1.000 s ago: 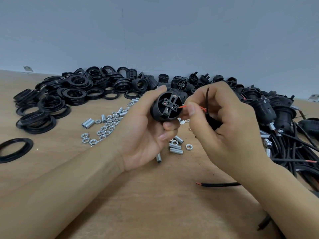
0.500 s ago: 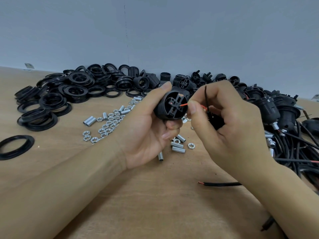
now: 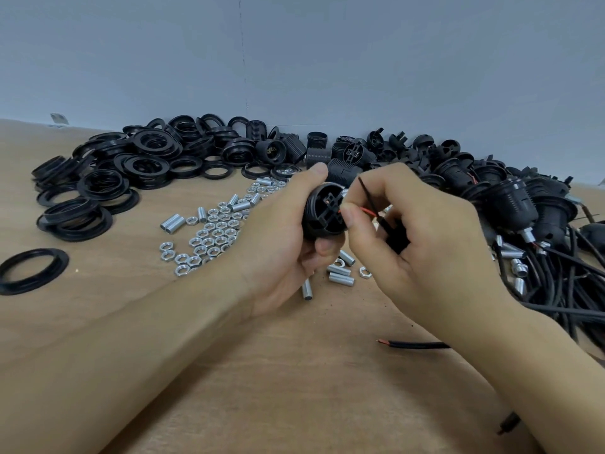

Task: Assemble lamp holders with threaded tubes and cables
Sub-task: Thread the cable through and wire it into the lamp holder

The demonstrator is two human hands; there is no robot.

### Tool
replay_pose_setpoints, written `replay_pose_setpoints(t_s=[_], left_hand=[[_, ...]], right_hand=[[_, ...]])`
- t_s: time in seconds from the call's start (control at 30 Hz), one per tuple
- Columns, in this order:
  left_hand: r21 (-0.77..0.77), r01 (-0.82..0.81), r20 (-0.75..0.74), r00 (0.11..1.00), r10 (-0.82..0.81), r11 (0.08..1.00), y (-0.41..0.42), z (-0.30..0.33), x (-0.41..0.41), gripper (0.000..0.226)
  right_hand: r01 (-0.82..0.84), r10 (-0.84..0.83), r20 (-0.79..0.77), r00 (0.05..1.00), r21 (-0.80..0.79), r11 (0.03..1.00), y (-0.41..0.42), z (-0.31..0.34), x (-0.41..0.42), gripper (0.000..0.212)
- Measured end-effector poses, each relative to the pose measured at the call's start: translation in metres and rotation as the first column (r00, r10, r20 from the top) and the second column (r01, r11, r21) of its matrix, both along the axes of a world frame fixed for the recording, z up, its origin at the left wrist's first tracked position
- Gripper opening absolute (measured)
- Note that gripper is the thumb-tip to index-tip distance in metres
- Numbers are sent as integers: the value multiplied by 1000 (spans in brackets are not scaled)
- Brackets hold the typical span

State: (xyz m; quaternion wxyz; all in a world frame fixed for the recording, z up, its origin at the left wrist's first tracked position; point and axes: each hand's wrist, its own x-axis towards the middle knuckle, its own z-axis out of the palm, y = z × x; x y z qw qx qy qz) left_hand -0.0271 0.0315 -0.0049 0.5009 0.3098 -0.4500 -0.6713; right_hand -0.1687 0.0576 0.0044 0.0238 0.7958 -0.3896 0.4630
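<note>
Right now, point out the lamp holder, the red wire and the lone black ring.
lamp holder (image 3: pixel 322 213): head view, its slotted end face.
red wire (image 3: pixel 366 210): head view, mid-length.
lone black ring (image 3: pixel 19 258): head view, far rim.

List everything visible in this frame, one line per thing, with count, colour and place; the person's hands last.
lamp holder: one, black, held in the left hand, mid-frame
red wire: one, pinched at the holder's terminal end
threaded rings: many, black, piled far left
hex nuts: many, silver, centre-left
threaded tubes: several, silver, scattered among the nuts and below the hands
loose cable: one, black, near right
assembled holders with cables: many, black, right
table: one, tan
left hand: grips holder
right hand: pinches wire
</note>
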Motion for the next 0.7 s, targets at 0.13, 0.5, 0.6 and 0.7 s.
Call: replay_pose_setpoints(t_s=[0.13, 0.5, 0.6, 0.7], left_hand=[[10, 28, -30, 999, -27, 1000, 1, -1, -2, 38], [-13, 76, -98, 992, -77, 997, 2, 5, 1, 38], [-13, 78, -92, 993, -79, 997, 2, 4, 2, 35], [-28, 47, -81, 996, -49, 999, 1, 2, 2, 34]], right_hand=[[-30, 29, 43, 999, 25, 999, -1, -4, -2, 2], [-152, 155, 90, 984, -39, 988, 2, 1, 0, 4], [-97, 99, 79, 992, -17, 995, 2, -1, 1, 4], [-93, 94, 56, 994, -13, 996, 5, 2, 2, 4]])
